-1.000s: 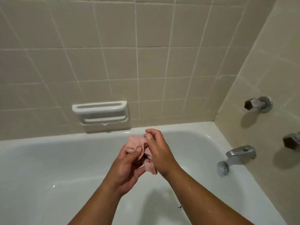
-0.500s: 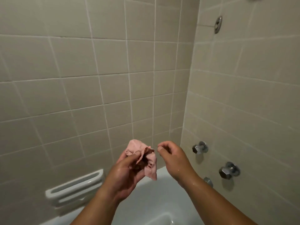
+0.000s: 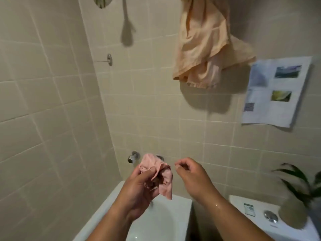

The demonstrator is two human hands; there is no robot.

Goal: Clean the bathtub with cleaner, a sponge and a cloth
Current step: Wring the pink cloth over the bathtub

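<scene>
A small crumpled pink cloth [image 3: 157,171] hangs from my left hand [image 3: 139,188], whose thumb and fingers grip it above the end of the white bathtub [image 3: 156,218]. My right hand [image 3: 189,176] hovers just to the right of the cloth, apart from it, fingers curled with fingertip and thumb pinched together and nothing visible between them. Both forearms are wet. No sponge or cleaner bottle is in view.
Chrome tap handles [image 3: 133,157] stick out of the tiled wall behind the cloth. A peach towel [image 3: 206,44] hangs high on the wall, and a paper sheet [image 3: 274,91] is stuck at the right. A toilet cistern [image 3: 257,214] with a potted plant [image 3: 298,193] stands right of the tub.
The view has swung up and to the right, from the tub's long wall to its tap end. My right hand let go of the cloth and moved away; the left still holds it.
</scene>
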